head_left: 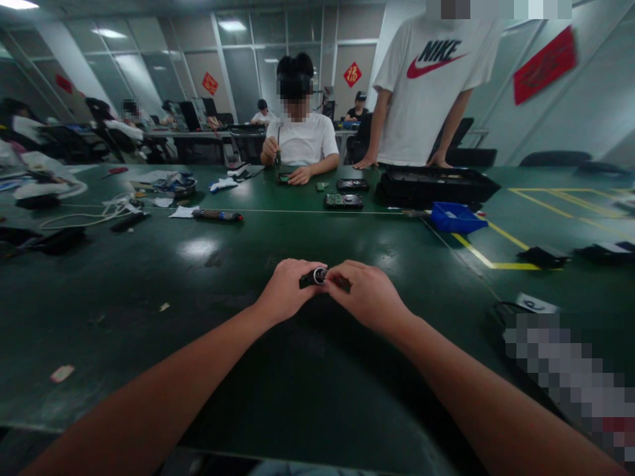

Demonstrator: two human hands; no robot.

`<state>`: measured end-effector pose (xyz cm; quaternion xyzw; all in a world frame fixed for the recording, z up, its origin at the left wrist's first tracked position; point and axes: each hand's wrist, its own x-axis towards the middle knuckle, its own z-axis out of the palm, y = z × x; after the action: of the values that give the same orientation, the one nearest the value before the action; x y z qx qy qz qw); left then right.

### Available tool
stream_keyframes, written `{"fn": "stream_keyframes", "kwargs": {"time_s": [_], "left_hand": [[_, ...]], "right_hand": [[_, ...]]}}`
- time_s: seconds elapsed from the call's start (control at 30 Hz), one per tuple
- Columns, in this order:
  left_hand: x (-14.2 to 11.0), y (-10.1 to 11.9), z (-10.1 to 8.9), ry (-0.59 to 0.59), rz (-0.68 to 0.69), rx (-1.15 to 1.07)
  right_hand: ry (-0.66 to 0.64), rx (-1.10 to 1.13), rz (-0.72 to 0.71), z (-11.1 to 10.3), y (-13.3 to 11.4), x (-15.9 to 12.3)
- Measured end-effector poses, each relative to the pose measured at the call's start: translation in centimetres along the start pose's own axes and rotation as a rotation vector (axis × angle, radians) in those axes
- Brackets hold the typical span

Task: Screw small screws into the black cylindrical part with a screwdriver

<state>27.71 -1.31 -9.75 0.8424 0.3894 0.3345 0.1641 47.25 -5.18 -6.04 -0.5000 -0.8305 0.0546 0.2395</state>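
Note:
Above the middle of the green table, my left hand [289, 284] is closed around a small dark cylindrical piece with a pale ring at its open end [320, 276]. That ringed end faces right, toward my right hand [360, 285]. The fingertips of my right hand are pinched together at the opening. Whether they grip something small there or only touch the rim, I cannot make out. Fingers and palm hide most of the cylinder's body.
Across the green table [238, 370], a seated person handles a device near several circuit-board units [343, 200]. Another person leans beside a long black tray [436, 185] and a blue bin [457, 217]. A dark tube-shaped tool [217, 215] and white cables [106, 211] lie left.

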Motion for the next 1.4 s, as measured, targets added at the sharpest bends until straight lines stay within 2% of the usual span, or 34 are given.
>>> {"fn": "stream_keyframes", "kwargs": {"time_s": [0.37,0.6,0.93,1.0,1.2,1.4], "left_hand": [[-0.3,0.4,0.2,-0.07,0.031,0.064],[-0.1,0.6,0.2,-0.085,0.019,0.052],[-0.1,0.4,0.2,-0.069,0.035,0.04],[-0.1,0.3,0.2,-0.059,0.026,0.025],[-0.1,-0.1,0.0,0.028,-0.063,-0.066],[-0.2,-0.6,0.0,0.087,-0.13,-0.14]], "right_hand": [[-0.068,-0.041,0.014,0.1,-0.6,0.2],[-0.109,-0.005,-0.04,-0.2,-0.4,-0.1],[-0.054,0.017,-0.043,-0.4,-0.7,-0.2],[-0.02,0.077,-0.032,-0.6,-0.8,-0.3],[0.21,0.241,0.044,-1.5,-0.6,-0.2],[0.335,0.149,0.078,-2.0,-0.5,-0.1]]}}
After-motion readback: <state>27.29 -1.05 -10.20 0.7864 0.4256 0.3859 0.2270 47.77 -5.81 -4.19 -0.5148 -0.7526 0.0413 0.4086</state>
